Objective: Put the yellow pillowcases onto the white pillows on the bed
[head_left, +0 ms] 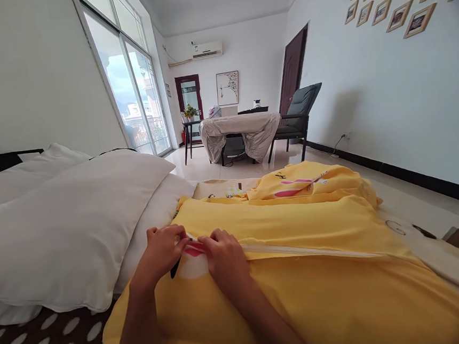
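Note:
A yellow fabric cover (324,292) with a printed pattern lies spread in front of me, and a pale zipper (304,250) runs across it. My left hand (167,247) is closed in a pinch at the zipper's left end, where a small dark piece shows at the fingertips, seemingly the zipper pull. Just to the right, my right hand (224,255) presses the cover's edge between thumb and fingers beside the zipper. The two hands are close together but apart. Behind them is a bunched yellow cloth (314,180) with pink shapes.
White pillows (65,224) are piled on the left, over a brown and white patterned blanket (55,342). Beyond the bed stand a cloth-draped table (241,123), a dark armchair (300,115) and a small stand with a plant (189,112). A sliding glass door (129,89) is at left.

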Demonstrator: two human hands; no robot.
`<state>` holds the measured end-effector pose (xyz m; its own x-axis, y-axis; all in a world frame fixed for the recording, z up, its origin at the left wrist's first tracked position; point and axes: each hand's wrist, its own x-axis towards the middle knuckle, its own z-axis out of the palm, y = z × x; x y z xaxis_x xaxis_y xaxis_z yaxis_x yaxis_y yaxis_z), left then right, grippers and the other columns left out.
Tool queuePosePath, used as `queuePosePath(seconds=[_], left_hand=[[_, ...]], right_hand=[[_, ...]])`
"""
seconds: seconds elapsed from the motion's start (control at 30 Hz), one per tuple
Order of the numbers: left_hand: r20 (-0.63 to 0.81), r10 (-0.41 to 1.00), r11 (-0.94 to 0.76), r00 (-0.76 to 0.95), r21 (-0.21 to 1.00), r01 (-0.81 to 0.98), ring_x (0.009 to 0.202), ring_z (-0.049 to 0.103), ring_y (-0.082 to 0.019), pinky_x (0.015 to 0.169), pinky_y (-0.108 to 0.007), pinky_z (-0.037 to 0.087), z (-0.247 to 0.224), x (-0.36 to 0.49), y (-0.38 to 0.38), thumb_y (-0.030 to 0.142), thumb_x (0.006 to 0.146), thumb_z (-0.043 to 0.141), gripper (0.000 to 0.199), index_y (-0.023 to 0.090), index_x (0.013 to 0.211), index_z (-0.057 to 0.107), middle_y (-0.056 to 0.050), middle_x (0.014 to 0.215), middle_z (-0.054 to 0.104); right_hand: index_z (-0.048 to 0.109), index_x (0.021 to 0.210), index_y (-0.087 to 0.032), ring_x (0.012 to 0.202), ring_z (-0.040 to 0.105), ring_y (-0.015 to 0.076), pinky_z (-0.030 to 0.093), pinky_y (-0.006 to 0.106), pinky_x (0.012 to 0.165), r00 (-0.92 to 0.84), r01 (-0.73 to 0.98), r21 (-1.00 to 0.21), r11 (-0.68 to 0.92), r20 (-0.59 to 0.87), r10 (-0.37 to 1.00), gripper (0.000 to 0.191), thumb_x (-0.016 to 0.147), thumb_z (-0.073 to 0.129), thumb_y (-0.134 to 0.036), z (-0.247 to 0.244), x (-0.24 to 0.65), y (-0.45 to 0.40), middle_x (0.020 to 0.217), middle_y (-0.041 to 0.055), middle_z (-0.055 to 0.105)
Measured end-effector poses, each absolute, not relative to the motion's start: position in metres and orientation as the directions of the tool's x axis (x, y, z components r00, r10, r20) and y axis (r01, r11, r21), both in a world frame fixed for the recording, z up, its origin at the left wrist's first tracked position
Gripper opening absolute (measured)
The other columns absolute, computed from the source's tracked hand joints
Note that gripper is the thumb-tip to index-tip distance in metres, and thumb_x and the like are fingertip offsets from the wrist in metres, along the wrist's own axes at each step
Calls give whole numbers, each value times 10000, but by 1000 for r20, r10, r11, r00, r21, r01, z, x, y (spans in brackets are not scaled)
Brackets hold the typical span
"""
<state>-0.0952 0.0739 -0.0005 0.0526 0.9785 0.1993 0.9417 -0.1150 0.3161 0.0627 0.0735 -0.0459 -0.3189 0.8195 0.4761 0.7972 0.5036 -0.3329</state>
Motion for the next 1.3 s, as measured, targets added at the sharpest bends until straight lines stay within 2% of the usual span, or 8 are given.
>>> queuePosePath(seconds=[0.37, 0.57, 0.73, 1.07, 1.3], left_hand=[[173, 982, 11, -72, 332, 943, 1000, 531, -225, 858, -412, 245, 2, -101, 74, 263, 814, 400, 196, 217, 709, 560, -14, 892, 666], [227, 972, -26, -57, 349, 937, 1047, 505, -215, 890, -416, 222, 1, -109, 74, 295, 821, 411, 197, 229, 718, 566, 12, 916, 662], [195, 981, -55, -18, 364, 930, 927, 542, -200, 898, -405, 246, 2, -111, 75, 314, 830, 394, 220, 222, 732, 568, 4, 862, 651], [187, 981, -109, 53, 299, 948, 752, 536, -167, 849, -392, 304, 0, -111, 74, 293, 821, 362, 229, 202, 672, 511, 4, 729, 607], [202, 979, -62, 2, 296, 953, 912, 534, -194, 832, -394, 286, -1, -105, 78, 281, 818, 378, 205, 198, 677, 502, -22, 857, 610]], right_hand=[[680, 987, -278, 799, 513, 164, 348, 274, 689, -324, 774, -359, 521, 483, 813, 303, 830, 499, -92, -44, 65, 72, 827, 29, 587], [679, 999, -285, 784, 513, 165, 342, 270, 681, -307, 758, -393, 521, 490, 816, 303, 840, 497, -102, -45, 65, 73, 815, 26, 583], [686, 964, -275, 788, 517, 164, 341, 271, 673, -305, 758, -391, 521, 494, 814, 287, 842, 496, -98, -45, 66, 72, 809, 26, 582], [682, 940, -267, 776, 516, 159, 343, 272, 668, -298, 766, -376, 521, 511, 807, 281, 826, 504, -83, -47, 65, 71, 800, 21, 577], [677, 924, -256, 780, 519, 164, 339, 274, 671, -305, 774, -371, 513, 492, 815, 275, 808, 513, -68, -46, 64, 71, 811, 22, 585]])
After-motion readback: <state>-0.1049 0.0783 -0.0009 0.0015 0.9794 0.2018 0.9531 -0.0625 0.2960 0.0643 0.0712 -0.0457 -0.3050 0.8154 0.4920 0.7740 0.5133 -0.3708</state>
